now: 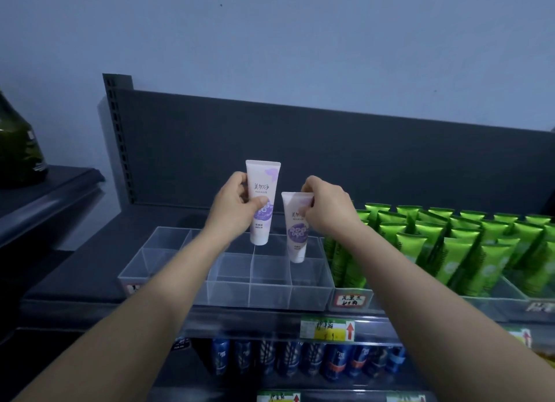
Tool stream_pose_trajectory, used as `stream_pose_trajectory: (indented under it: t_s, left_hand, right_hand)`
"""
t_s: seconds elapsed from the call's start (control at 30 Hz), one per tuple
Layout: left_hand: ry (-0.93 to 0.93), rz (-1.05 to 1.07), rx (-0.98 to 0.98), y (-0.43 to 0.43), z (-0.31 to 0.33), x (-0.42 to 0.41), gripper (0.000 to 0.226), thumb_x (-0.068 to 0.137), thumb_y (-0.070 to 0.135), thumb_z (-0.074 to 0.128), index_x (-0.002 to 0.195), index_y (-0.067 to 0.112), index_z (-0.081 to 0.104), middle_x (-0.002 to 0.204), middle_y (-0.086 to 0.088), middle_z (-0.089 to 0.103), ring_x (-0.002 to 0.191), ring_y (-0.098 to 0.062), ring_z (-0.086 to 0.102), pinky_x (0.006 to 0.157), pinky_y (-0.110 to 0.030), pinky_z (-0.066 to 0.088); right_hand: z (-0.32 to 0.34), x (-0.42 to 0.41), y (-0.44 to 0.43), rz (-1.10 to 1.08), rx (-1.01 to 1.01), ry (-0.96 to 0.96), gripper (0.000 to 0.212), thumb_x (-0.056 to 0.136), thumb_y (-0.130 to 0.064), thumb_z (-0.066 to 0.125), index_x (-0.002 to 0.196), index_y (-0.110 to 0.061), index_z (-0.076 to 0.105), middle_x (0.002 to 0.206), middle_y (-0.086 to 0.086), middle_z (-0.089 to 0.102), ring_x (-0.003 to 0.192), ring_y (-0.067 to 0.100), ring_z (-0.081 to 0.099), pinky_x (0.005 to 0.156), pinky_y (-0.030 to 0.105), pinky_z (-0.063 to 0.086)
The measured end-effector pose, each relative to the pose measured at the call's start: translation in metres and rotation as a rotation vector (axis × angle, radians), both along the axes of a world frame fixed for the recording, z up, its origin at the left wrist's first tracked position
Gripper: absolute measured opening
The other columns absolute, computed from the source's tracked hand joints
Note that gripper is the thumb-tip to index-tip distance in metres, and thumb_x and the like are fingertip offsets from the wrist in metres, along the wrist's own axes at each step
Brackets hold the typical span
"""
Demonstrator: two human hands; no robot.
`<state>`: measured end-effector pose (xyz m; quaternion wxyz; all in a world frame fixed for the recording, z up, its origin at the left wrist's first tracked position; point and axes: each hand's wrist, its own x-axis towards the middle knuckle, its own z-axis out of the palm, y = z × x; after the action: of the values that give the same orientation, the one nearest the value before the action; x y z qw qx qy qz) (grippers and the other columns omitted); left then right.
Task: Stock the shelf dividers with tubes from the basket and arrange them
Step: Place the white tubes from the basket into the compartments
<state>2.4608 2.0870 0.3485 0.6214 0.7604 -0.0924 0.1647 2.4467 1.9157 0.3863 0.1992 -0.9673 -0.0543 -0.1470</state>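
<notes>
My left hand (237, 206) grips a white and purple tube (262, 188), held upright with its cap end down, above the clear plastic shelf divider (270, 293). My right hand (327, 209) pinches the crimped top of a second white and purple tube (295, 236). That tube hangs cap down into a rear right compartment of the divider. The divider's other compartments hold nothing. The basket is out of view.
Rows of green tubes (468, 251) fill the dividers to the right. A dark back panel (300, 149) stands behind the shelf. Blue cans (300, 359) line the lower shelf under price tags (327, 329). A green bottle (18, 143) stands on a ledge at left.
</notes>
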Motion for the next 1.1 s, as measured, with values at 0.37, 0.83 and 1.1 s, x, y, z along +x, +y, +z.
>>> stream_pose_trajectory:
  t_s: [0.37, 0.83, 1.1]
  left_hand:
    - [0.085, -0.014, 0.109, -0.007, -0.019, 0.022, 0.027, 0.078, 0.009, 0.071, 0.089, 0.026, 0.053, 0.099, 0.003, 0.070, 0.094, -0.019, 0.067, 0.088, -0.051, 0.052]
    - [0.153, -0.016, 0.333, -0.014, -0.039, 0.026, 0.029, 0.077, 0.013, 0.072, 0.098, 0.020, 0.053, 0.097, -0.001, 0.068, 0.091, -0.022, 0.066, 0.085, -0.051, 0.051]
    - [0.182, 0.006, 0.369, -0.010, -0.040, 0.020, 0.032, 0.080, 0.018, 0.070, 0.104, 0.023, 0.050, 0.099, 0.003, 0.067, 0.091, -0.019, 0.065, 0.086, -0.047, 0.051]
  right_hand:
    - [-0.002, 0.015, -0.006, -0.018, -0.100, 0.066, 0.016, 0.083, -0.008, 0.057, 0.095, -0.017, 0.054, 0.103, 0.006, 0.063, 0.093, 0.027, 0.057, 0.072, 0.038, 0.052]
    - [0.004, 0.013, -0.014, 0.024, -0.221, 0.091, 0.020, 0.082, -0.005, 0.050, 0.094, -0.020, 0.051, 0.103, 0.006, 0.061, 0.092, 0.029, 0.055, 0.065, 0.034, 0.041]
    - [0.003, 0.011, -0.013, 0.035, -0.236, 0.079, 0.026, 0.080, -0.003, 0.050, 0.100, -0.019, 0.056, 0.103, 0.006, 0.061, 0.091, 0.029, 0.054, 0.064, 0.033, 0.042]
